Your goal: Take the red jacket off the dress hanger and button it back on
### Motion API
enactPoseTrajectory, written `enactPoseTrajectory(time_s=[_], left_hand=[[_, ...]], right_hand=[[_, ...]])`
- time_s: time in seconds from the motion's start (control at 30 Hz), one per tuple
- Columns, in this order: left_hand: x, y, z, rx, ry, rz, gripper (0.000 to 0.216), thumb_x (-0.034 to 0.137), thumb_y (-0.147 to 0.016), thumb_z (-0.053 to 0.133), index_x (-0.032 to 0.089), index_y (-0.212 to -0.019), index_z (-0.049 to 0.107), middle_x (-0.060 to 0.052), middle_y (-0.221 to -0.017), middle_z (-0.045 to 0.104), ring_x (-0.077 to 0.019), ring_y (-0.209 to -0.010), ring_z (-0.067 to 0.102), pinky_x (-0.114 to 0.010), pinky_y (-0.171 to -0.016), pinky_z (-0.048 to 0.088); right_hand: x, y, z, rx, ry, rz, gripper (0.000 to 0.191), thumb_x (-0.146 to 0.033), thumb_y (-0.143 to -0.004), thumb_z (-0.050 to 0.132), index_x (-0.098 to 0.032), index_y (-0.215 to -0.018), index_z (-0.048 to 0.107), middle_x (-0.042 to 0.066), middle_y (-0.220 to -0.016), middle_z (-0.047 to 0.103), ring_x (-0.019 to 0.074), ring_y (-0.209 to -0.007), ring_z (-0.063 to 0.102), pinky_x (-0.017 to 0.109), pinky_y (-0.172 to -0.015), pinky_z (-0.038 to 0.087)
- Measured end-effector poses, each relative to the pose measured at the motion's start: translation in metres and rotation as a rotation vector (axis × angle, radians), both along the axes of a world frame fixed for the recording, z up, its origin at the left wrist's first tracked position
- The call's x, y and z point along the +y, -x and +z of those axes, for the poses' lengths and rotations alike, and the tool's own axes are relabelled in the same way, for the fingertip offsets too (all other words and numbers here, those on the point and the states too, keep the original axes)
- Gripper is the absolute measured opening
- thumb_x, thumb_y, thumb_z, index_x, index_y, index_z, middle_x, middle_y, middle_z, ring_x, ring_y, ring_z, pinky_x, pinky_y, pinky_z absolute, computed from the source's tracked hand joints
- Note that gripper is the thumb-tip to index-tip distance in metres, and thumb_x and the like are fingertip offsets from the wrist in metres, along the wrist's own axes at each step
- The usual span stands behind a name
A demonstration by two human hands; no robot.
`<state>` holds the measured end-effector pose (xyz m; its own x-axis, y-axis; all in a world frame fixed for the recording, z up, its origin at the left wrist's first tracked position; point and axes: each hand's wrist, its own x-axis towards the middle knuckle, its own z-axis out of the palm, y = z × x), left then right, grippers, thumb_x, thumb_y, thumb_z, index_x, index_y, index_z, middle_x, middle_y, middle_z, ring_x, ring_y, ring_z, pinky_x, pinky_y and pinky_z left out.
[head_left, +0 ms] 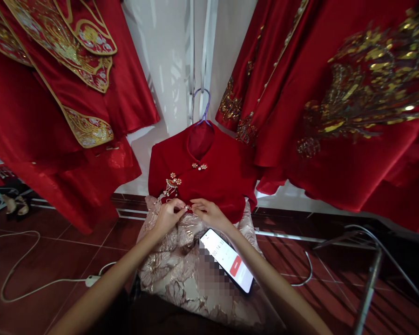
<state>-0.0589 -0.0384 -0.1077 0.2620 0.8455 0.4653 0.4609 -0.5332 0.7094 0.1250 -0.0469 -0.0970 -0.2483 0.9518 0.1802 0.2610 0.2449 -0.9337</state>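
Observation:
A red jacket (216, 179) hangs on a purple hanger (204, 104) in front of me, over a pale gold brocade skirt (181, 274). Pearl clasps run down its front: one at the collar (199, 166) and a larger beaded one (172, 184) lower left. My left hand (167, 215) and my right hand (209, 211) meet at the jacket's lower front edge, fingers pinched on a small pearl fastening (188, 206) between them. A phone (226, 260) with a lit screen rests on the skirt by my right forearm.
Embroidered red garments hang at left (56, 93) and right (335, 102) against a white wall. A white cable and plug (92, 280) lie on the dark red floor at left. A metal stand (368, 288) rises at lower right.

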Motion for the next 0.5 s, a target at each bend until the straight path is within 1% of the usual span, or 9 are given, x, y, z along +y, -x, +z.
enactPoseTrajectory(time_s=[0.13, 0.27, 0.5], left_hand=[[0.0013, -0.0004, 0.0005, -0.071, 0.062, -0.019, 0.015, 0.029, -0.075, 0.062, 0.016, -0.083, 0.062, -0.004, -0.081, 0.067, -0.0145, -0.075, 0.063, -0.029, -0.075, 0.051], [0.0046, -0.0002, 0.0002, -0.127, 0.127, -0.038, 0.017, 0.031, -0.073, 0.064, 0.015, -0.079, 0.063, -0.004, -0.077, 0.067, -0.0143, -0.071, 0.062, -0.028, -0.071, 0.051], [0.0063, -0.0022, -0.0042, -0.19, 0.187, 0.051, 0.018, 0.029, -0.066, 0.07, 0.015, -0.073, 0.064, -0.004, -0.073, 0.068, -0.0148, -0.067, 0.063, -0.028, -0.067, 0.051]], right_hand=[[0.0004, -0.0009, 0.0018, 0.012, 0.006, 0.005, 0.033, -0.023, -0.075, 0.059, -0.011, -0.106, 0.058, 0.011, -0.093, 0.065, 0.0166, -0.087, 0.062, 0.035, -0.086, 0.049], [0.0002, 0.0, 0.0017, 0.026, 0.013, 0.016, 0.034, -0.024, -0.074, 0.06, -0.012, -0.106, 0.058, 0.01, -0.094, 0.065, 0.0165, -0.089, 0.062, 0.035, -0.087, 0.048], [-0.004, 0.0017, 0.0065, 0.032, 0.027, 0.041, 0.034, -0.026, -0.074, 0.061, -0.012, -0.105, 0.057, 0.012, -0.098, 0.065, 0.0178, -0.09, 0.062, 0.036, -0.086, 0.049]])
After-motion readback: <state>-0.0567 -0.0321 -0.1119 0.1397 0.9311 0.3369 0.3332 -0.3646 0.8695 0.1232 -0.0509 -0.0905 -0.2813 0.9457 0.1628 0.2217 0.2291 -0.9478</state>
